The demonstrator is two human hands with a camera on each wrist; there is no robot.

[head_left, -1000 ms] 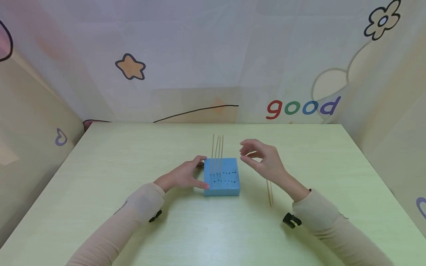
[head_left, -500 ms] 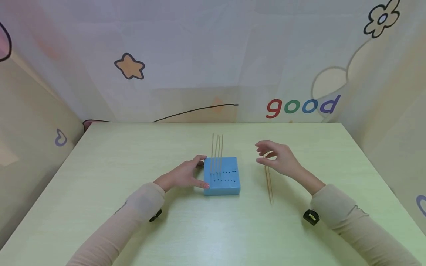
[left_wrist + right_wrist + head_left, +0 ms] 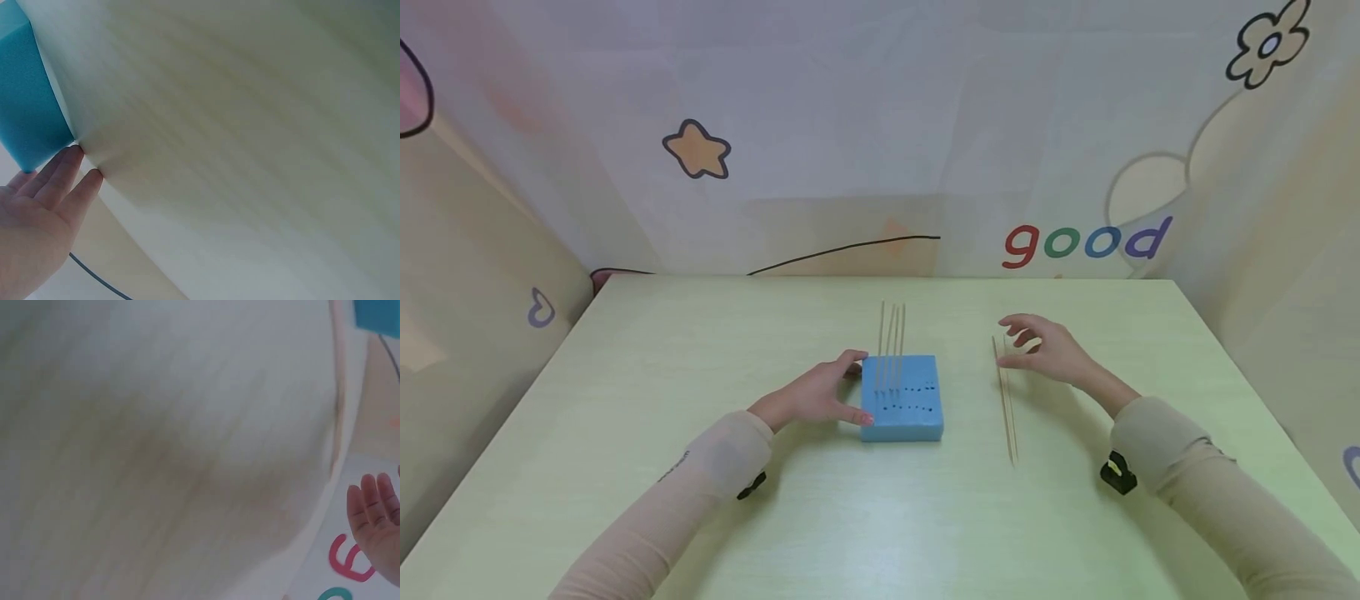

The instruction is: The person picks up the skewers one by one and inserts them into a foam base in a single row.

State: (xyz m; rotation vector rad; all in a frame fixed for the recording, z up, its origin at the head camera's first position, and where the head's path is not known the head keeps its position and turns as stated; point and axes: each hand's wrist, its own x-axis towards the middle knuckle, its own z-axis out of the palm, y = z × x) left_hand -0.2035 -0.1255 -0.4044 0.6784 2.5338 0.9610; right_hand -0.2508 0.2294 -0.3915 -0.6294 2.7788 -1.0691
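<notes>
A blue foam block (image 3: pixel 901 425), dotted with small holes, stands on the table; several thin wooden sticks (image 3: pixel 891 346) rise upright from its left part. My left hand (image 3: pixel 812 396) grips its left side, thumb at the front and fingers at the rear corner. In the left wrist view, fingertips of the left hand (image 3: pixel 47 212) touch the block (image 3: pixel 31 94). Loose thin sticks (image 3: pixel 1007 408) lie lengthwise to the right of the block. Over their far ends hovers my right hand (image 3: pixel 1048 350), fingers loosely bent and apart, holding nothing visible; the right wrist view shows the right hand (image 3: pixel 378 528) partly cut off.
The pale table (image 3: pixel 662 358) extends around the block and sticks. Behind it hangs a printed cloth (image 3: pixel 850 125) with a star, a flower and the word "good". Dark bands (image 3: pixel 1118 473) sit at the wrists.
My right hand has moved right, away from the block, to the far ends of the loose sticks, which show more fully. My left hand and the block have stayed in place.
</notes>
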